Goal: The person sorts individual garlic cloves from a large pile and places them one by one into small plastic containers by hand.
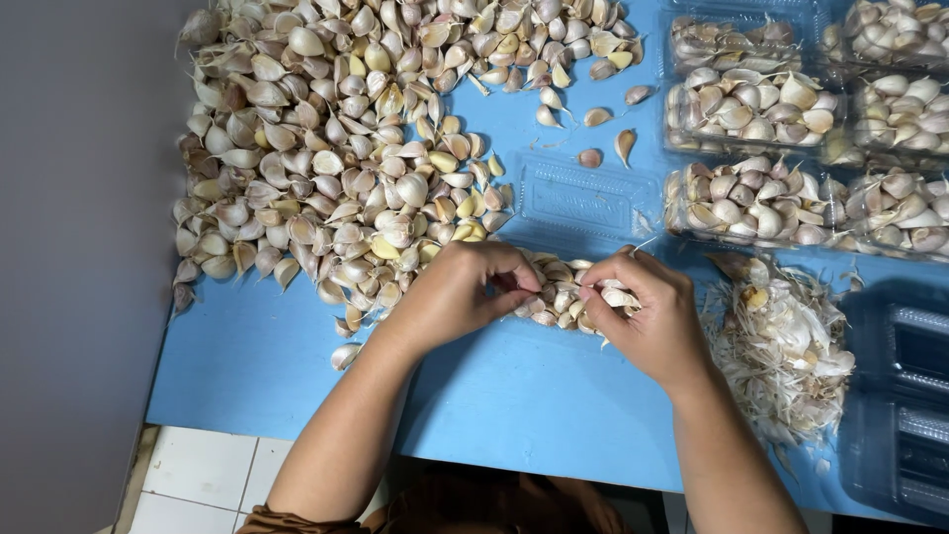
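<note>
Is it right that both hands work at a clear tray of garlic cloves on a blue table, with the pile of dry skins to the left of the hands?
Not quite. In the head view the pile of dry skins lies right of the hands, beside the right hand. The rest holds.

Bright even light, soft shadows, sharp focus

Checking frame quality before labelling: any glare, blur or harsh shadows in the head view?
Head view: even, soft light, faint shadows under both hands; mild sheen on the clear plastic boxes; loose garlic cloves sharp, no evident motion blur on the left hand or right hand.
</note>
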